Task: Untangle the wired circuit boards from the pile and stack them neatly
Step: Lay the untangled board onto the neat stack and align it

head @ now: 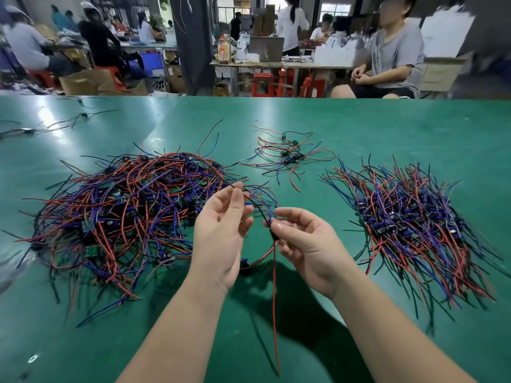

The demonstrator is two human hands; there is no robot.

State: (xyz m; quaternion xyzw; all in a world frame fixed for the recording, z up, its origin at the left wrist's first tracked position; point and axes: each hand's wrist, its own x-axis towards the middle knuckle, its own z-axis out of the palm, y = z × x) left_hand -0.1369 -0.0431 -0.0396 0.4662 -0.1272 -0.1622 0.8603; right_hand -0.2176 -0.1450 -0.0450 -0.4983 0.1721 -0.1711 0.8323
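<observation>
Green table (387,120): tangled pile (124,211) left, small cluster (287,156) middle, neat stack (409,225) right

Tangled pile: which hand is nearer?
Left. The left hand hovers at the edge of the tangled pile; the right hand is farther off, pinching a wired board.

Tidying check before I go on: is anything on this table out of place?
Yes. A small loose cluster of wired boards lies apart at the far middle, in neither the tangled pile nor the neat stack. A few stray wired pieces lie at the far left of the table. No damage shows.
</observation>
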